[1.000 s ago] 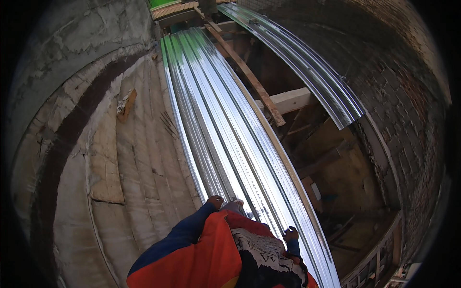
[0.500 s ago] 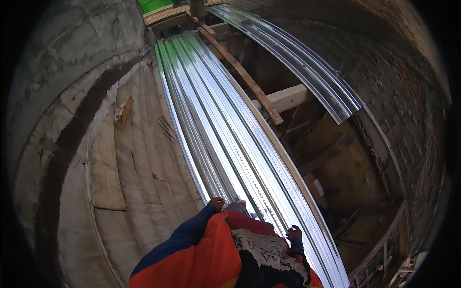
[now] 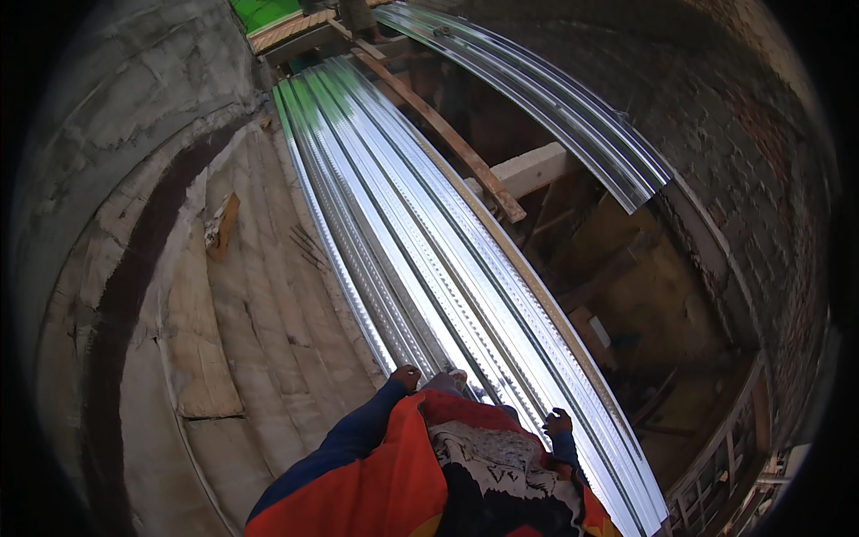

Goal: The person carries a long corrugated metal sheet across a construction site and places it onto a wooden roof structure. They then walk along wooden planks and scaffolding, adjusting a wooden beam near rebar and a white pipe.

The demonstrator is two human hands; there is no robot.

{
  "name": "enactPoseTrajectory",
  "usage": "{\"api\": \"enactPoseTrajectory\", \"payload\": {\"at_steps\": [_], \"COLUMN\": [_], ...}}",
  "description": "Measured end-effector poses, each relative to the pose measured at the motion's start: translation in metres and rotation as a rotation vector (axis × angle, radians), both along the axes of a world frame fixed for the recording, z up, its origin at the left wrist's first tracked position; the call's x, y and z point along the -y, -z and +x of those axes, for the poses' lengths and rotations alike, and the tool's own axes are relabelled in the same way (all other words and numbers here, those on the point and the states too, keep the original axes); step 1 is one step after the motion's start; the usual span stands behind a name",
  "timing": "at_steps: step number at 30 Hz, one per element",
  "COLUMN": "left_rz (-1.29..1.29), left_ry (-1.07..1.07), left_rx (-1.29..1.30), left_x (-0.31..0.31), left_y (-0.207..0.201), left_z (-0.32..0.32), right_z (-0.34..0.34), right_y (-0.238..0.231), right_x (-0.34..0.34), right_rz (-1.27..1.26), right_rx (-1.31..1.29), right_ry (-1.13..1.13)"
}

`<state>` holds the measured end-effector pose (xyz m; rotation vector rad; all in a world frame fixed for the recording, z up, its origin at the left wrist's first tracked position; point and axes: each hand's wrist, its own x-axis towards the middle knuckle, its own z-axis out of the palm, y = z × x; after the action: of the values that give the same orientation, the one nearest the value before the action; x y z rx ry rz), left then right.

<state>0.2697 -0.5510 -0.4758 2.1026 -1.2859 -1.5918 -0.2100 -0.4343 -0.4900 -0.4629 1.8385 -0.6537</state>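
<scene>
With only the view swung, no progress is apparent: ribbed metal decking beside the plank floor's right edge is overhung by left hand and right hand, finger closure indiscernible.

The red-and-blue clothing, cut off by the view's lower edge, hides the near left corner of the ribbed metal sheeting. The left hand and right hand are too small to tell whether their fingers touch it.
</scene>
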Motion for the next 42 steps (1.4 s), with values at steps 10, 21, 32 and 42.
{"api": "enactPoseTrajectory", "payload": {"at_steps": [10, 21, 32, 42], "left_rz": [-0.091, 0.003, -0.006, -0.065], "left_ry": [0.085, -0.003, -0.044, -0.047], "left_rx": [0.096, 0.011, -0.093, -0.072], "left_x": [0.033, 0.031, 0.045, 0.052], "left_y": [0.025, 0.012, 0.062, 0.087], "left_z": [0.009, 0.023, 0.029, 0.047], "right_z": [0.008, 0.019, -0.008, 0.017], "right_y": [0.011, 0.034, 0.093, 0.054], "right_x": [0.030, 0.032, 0.036, 0.055], "right_rz": [-0.020, -0.023, -0.108, -0.214], "right_rx": [-0.035, -0.047, -0.342, -0.375], "right_ry": [-0.071, -0.126, -0.296, -0.334]}}
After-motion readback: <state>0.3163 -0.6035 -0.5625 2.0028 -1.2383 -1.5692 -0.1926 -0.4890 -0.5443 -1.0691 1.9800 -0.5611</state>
